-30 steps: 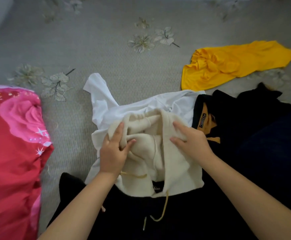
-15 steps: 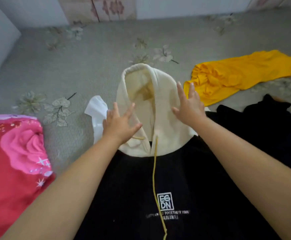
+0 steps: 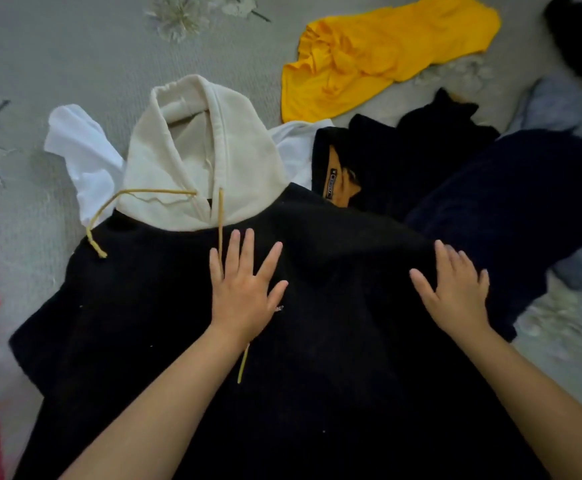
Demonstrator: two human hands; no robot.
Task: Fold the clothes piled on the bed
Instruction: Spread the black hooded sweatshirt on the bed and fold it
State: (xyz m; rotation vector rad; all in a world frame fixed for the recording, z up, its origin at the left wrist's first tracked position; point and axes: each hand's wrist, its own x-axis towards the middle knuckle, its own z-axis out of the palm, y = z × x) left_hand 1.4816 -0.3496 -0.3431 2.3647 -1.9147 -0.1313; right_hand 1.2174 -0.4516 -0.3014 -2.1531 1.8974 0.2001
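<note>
Both hands lie flat with fingers spread on the black fleece hoodie with a cream hood (image 3: 185,306), and neither grips anything. The left hand (image 3: 244,289) presses the middle of the chest, covering part of a mustard-yellow drawstring (image 3: 220,220) that runs out past its fingertips toward the hood and reappears below its wrist. The right hand (image 3: 455,292) rests toward the hoodie's right edge. Judging by this pose, the hands are smoothing the body flat so it can be folded cleanly.

The hoodie is spread front-up on the grey floral bed (image 3: 75,46), directly under both hands and reaching back toward the person. Its cream hood (image 3: 199,154) lies opened just beyond the left fingertips, and the second drawstring loops off to the left of that hand. The fabric looks thick, soft and mostly flat, with a ridge between the hands.

A white garment (image 3: 81,150) peeks from under the hood, and a crumpled yellow garment (image 3: 379,53) sits well beyond the right hand.
</note>
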